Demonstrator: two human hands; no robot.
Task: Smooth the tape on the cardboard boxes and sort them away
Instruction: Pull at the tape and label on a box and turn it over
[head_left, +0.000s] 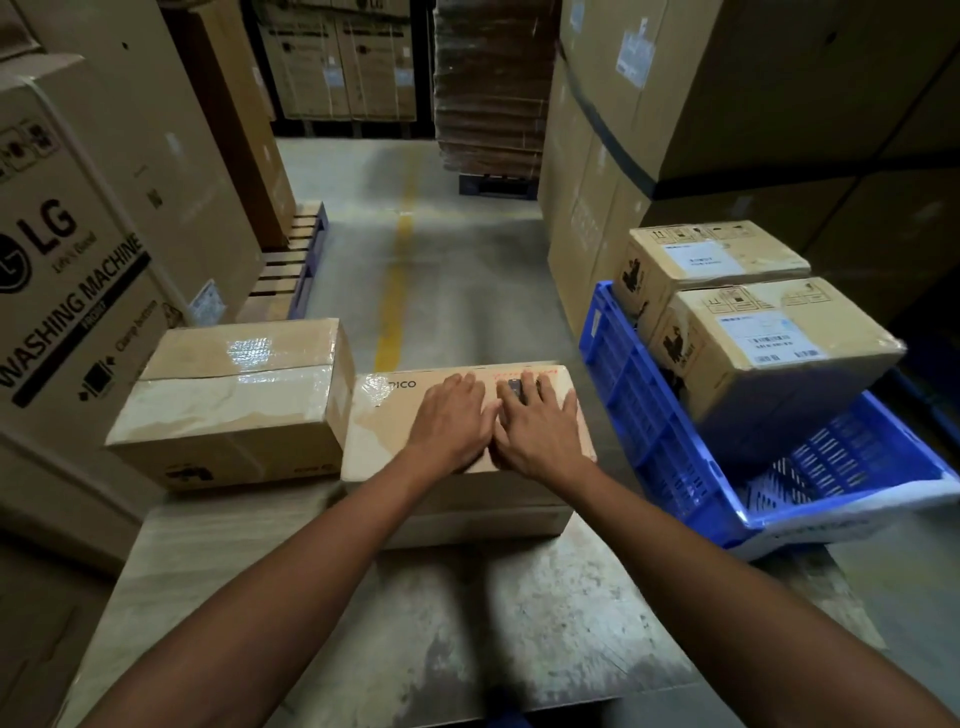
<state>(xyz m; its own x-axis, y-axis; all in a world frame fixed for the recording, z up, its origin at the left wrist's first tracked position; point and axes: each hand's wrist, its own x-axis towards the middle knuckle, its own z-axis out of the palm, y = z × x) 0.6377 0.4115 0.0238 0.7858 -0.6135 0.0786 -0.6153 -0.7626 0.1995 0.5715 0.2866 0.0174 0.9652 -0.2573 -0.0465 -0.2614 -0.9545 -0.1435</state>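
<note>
Tape (376, 393) atop box (395, 447) on table (415, 623), left of crate (649, 415), under left hand (452, 421) and right hand (540, 431) — both flat, fingers spread, gripping nothing — best pressed firmly outward from centre toward both ends.

We read "LG", "Life's Good", "WASHING MACHINE" and "Clamp bottom" on the big carton (78, 270) at left. The low box (384, 421) says "PICO" on top. The white label (771, 338) on the right box (831, 395) carries barcodes and print too small to read
</note>
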